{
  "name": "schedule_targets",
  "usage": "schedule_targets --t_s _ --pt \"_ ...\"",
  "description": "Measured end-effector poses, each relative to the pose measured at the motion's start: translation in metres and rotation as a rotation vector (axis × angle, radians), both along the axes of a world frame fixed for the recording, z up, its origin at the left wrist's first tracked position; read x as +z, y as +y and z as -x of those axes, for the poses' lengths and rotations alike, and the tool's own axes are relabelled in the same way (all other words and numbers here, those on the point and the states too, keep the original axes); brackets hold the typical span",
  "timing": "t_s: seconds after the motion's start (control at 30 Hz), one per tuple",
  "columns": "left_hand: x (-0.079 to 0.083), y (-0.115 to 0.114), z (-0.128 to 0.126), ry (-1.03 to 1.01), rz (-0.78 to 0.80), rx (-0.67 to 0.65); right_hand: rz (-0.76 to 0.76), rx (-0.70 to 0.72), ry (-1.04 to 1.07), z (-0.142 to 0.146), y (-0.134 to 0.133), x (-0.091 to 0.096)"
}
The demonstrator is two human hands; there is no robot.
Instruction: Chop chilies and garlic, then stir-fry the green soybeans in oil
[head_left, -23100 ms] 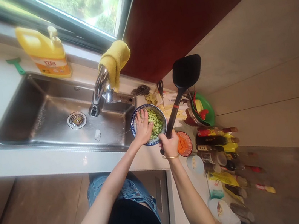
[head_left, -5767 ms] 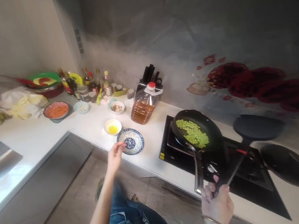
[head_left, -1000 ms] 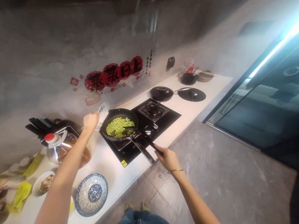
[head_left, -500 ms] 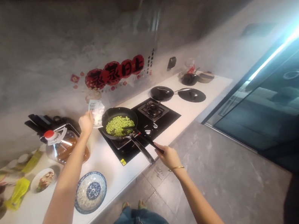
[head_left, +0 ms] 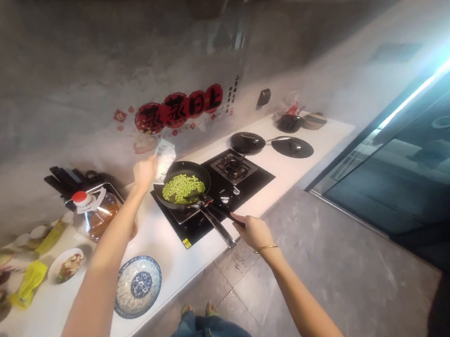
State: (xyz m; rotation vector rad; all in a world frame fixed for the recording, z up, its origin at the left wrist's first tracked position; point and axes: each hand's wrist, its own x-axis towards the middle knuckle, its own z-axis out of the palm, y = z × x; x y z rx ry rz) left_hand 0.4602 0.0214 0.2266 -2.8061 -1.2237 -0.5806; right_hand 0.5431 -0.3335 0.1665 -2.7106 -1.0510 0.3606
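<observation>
My left hand (head_left: 145,175) is closed around a white and pale-green packet (head_left: 164,158), tilted over the back left rim of the frying pan (head_left: 195,167). Whether anything pours from it cannot be made out. Green peas or beans (head_left: 184,188) cover the pan's bottom. My right hand (head_left: 256,232) grips the dark handle of a spatula (head_left: 231,217), whose black head rests among the peas. The pan's own handle (head_left: 219,228) juts toward me, untouched, left of the spatula. The pan sits on the left burner of the black gas hob (head_left: 248,182).
Left on the counter stand a large oil jug (head_left: 97,216) with a red cap, a knife block (head_left: 67,182), a bowl of chopped ingredients (head_left: 67,266), a yellow packet (head_left: 29,284) and a blue-patterned plate (head_left: 138,287). Dark lids (head_left: 291,147) lie right of the hob.
My left hand has moved right with the packet, from beside the pan to over its rim, and the packet leans more. My right hand stays on the spatula with little movement.
</observation>
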Motion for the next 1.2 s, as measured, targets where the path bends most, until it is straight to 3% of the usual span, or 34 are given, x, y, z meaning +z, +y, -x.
schedule_targets --t_s 0.23,0.47,0.7,0.87,1.03,1.2 --pt "-0.012 0.007 -0.028 0.134 0.019 -0.057 -0.024 -0.036 0.005 0.003 -0.012 -0.005" --pt "-0.020 0.008 -0.019 0.135 0.012 -0.031 -0.023 -0.037 0.016 0.005 -0.013 -0.001" --pt "-0.012 -0.005 0.002 0.059 0.028 -0.028 0.016 -0.006 -0.008 0.000 -0.007 0.011" --pt "-0.018 -0.012 0.037 -0.293 0.022 0.077 0.065 0.052 -0.033 -0.007 0.001 0.023" --pt "-0.043 -0.034 0.080 -0.827 0.116 0.188 0.087 0.109 -0.093 -0.015 0.013 0.040" --pt "-0.072 -0.066 0.121 -1.133 0.165 0.316 0.095 0.163 -0.187 -0.019 0.018 0.044"
